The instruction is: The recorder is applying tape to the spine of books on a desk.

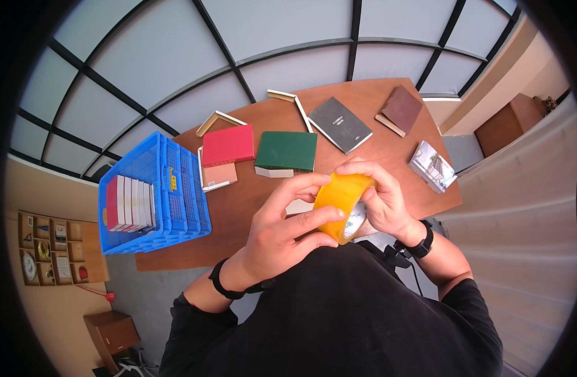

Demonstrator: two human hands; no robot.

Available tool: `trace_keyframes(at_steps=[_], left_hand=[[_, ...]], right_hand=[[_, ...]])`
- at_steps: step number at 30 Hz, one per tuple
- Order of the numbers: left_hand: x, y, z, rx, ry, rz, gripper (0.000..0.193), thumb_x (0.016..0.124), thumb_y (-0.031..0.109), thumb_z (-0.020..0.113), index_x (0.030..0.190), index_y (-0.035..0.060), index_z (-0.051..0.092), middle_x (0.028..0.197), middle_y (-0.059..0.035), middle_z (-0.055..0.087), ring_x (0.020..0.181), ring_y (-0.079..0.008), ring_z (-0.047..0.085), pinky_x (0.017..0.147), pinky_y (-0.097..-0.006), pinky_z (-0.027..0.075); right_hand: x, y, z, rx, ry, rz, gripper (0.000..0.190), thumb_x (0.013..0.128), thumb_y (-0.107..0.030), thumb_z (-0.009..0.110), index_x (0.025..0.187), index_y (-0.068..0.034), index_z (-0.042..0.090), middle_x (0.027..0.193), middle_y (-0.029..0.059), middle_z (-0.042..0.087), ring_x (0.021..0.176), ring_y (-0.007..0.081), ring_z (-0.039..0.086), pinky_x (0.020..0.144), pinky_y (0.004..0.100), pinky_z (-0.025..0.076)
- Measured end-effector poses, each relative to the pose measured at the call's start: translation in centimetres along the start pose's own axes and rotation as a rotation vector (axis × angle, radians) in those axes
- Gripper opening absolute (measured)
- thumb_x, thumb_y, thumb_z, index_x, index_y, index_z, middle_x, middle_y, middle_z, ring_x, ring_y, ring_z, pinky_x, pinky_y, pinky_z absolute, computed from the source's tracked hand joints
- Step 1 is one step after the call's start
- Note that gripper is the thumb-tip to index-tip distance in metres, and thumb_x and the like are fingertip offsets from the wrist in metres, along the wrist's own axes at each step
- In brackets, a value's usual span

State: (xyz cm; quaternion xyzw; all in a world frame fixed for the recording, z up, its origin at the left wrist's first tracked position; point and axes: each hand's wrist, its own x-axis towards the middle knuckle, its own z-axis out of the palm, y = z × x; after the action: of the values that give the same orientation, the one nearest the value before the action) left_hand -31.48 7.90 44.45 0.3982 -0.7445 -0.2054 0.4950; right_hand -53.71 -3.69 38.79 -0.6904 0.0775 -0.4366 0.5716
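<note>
A wide roll of yellow packing tape (339,200) is held up between my two hands, close to my chest. My left hand (286,226) grips its left side, with fingertips spread over the tape's outer face. On the other side my right hand (385,200) holds the upper right edge, its thumb by the printed cardboard core (355,220). Partly hidden behind my left fingers, a pale object (298,207) lies on the wooden table. Beyond the hands are a green hardcover book (287,147) and a red hardcover book (228,145).
A blue plastic crate (180,207) with several upright books (133,202) stands on the table's (232,221) left end. White-edged open pieces (293,101) lie at the back. A dark grey book (340,125), a brown book (404,109) and a photo-covered book (433,166) lie rightward.
</note>
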Motion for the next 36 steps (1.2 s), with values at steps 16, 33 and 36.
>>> trace_keyframes(at_steps=[16,33,36], left_hand=[[0.3,1.5,-1.2,0.104,0.03,0.03,0.051,0.072,0.019,0.103,0.119,0.011,0.085,0.14,-0.0142,0.071,0.115,-0.0296,0.073,0.097,-0.0388,0.062],[2.0,0.4,-2.7,0.424,-0.08,0.355,0.036,0.079,-0.001,0.089,0.114,0.0034,0.085,0.116,-0.0104,0.08,0.101,-0.0301,0.077,0.085,-0.0424,0.059],[2.2,0.7,-3.0,0.508,-0.095,0.461,0.03,0.081,0.001,0.086,0.111,0.0001,0.083,0.115,-0.0114,0.08,0.1,-0.0292,0.078,0.086,-0.0418,0.062]], right_hand=[[0.1,0.2,0.2,-0.033,-0.026,-0.026,0.058,0.118,-0.048,0.062,0.149,0.0,0.067,0.131,0.0142,0.074,0.118,0.0249,0.074,0.103,0.0383,0.058],[0.4,0.1,0.2,-0.018,-0.063,0.025,0.037,0.12,-0.019,0.061,0.15,0.001,0.066,0.129,0.0126,0.073,0.103,0.0182,0.076,0.093,0.0324,0.062],[0.5,0.2,0.1,-0.02,-0.078,0.021,0.038,0.119,-0.021,0.062,0.15,0.001,0.066,0.129,0.0122,0.073,0.103,0.0179,0.076,0.093,0.0323,0.062]])
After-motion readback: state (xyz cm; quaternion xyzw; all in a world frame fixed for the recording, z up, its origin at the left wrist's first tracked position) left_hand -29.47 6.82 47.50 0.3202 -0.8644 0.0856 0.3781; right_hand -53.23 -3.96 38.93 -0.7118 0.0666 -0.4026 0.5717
